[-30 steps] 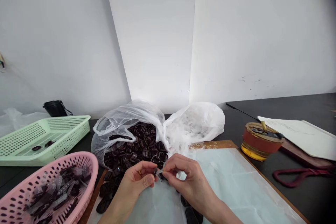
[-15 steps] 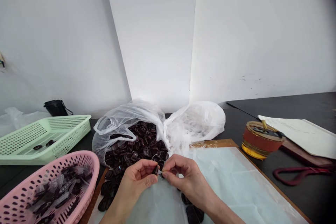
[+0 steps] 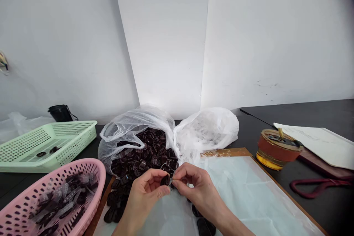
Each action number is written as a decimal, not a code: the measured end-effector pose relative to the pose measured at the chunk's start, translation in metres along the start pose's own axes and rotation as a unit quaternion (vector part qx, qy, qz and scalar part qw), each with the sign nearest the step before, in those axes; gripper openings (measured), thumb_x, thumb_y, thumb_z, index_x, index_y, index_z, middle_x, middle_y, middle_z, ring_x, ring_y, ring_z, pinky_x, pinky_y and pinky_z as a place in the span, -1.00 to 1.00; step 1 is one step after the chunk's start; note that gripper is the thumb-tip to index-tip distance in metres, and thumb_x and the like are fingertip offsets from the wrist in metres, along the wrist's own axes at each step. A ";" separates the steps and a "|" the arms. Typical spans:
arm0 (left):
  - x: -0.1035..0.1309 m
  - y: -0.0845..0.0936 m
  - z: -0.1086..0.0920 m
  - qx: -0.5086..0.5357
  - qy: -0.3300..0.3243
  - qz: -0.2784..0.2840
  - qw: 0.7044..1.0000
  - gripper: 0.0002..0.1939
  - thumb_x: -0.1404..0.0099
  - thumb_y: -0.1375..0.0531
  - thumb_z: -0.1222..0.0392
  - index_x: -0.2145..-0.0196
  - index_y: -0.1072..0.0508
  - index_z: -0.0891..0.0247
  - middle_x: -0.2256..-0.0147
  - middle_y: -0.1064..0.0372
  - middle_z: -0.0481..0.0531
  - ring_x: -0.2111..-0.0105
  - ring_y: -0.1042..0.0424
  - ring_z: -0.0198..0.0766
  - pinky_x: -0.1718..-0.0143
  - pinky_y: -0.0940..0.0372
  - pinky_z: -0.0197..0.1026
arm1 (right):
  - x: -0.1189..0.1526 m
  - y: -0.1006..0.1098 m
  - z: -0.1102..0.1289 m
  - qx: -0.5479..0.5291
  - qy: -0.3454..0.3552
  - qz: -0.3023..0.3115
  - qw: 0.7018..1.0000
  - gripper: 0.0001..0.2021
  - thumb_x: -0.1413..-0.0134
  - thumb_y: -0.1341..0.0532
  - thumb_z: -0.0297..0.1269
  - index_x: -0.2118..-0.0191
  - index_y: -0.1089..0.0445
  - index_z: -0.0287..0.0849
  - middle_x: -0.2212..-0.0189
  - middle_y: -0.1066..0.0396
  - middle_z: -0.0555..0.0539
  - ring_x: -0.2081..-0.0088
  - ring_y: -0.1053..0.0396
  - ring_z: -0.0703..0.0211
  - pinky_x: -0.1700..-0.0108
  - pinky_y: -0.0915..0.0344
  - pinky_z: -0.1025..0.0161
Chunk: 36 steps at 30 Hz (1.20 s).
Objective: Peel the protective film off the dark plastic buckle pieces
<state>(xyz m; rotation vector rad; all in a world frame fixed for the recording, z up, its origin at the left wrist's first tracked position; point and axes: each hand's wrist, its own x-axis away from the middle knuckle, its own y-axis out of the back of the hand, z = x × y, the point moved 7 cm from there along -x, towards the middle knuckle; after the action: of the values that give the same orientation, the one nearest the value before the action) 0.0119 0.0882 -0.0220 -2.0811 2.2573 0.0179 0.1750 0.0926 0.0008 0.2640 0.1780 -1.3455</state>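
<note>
Between the thumb and fingers of my left hand (image 3: 146, 191) is a small dark brown plastic piece (image 3: 165, 180), shaped somewhat like a buckle. Right beside it, my right hand (image 3: 197, 186) is closed in a pinch at the piece's right edge; what its fingertips hold is too small to make out. Both hands are above a board covered with a pale sheet (image 3: 243, 184). Just behind them, many similar dark pieces (image 3: 151, 151) spill out of a clear plastic bag (image 3: 113, 132). A second bag (image 3: 218, 129) holds whitish translucent bits.
At left, a pink basket (image 3: 96, 177) contains dark pieces with clear strips, and a green basket (image 3: 88, 132) holds a few dark pieces. A black cup (image 3: 59, 113) stands behind. To the right are an amber round container (image 3: 278, 149), dark red scissors (image 3: 309, 188) and an open notebook (image 3: 318, 140).
The dark piece has turned in my left fingers and shows a broader face. My right fingertips stay close by it. The whole view has shifted slightly.
</note>
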 end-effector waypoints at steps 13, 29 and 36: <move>0.002 0.001 -0.004 -0.022 -0.010 -0.038 0.999 -0.73 0.05 -0.46 0.18 0.33 -0.62 0.20 0.37 -0.55 0.01 0.30 -0.47 -0.15 0.26 -0.36 -0.24 | 0.004 -0.002 0.018 0.080 0.085 -0.033 0.993 -0.86 0.03 -0.22 -0.49 0.52 -0.37 -0.15 0.47 -0.38 -0.01 0.44 -0.30 0.22 0.40 -0.22 0.30; 0.003 -0.002 -0.003 -0.019 -0.009 -0.022 1.000 -0.73 0.02 -0.45 0.16 0.32 -0.59 0.23 0.36 -0.56 0.02 0.31 -0.48 -0.15 0.26 -0.38 -0.21 | 0.004 -0.001 0.012 0.036 0.061 -0.051 0.996 -0.88 -0.05 -0.25 -0.35 0.48 -0.37 -0.16 0.46 -0.39 -0.02 0.41 -0.33 0.20 0.38 -0.27 0.30; 0.002 -0.002 -0.001 -0.028 -0.017 -0.017 0.999 -0.74 0.00 -0.44 0.16 0.31 -0.58 0.23 0.34 -0.55 0.03 0.29 -0.47 -0.16 0.25 -0.37 -0.22 | 0.005 -0.006 0.005 0.028 0.070 -0.029 0.997 -0.91 -0.04 -0.26 -0.41 0.45 -0.38 -0.17 0.42 -0.40 -0.02 0.41 -0.32 0.21 0.38 -0.25 0.30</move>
<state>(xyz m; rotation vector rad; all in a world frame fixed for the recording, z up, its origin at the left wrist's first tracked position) 0.0140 0.0861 -0.0208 -2.1290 2.2278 0.1153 0.1706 0.0848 0.0040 0.4022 0.2671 -1.3922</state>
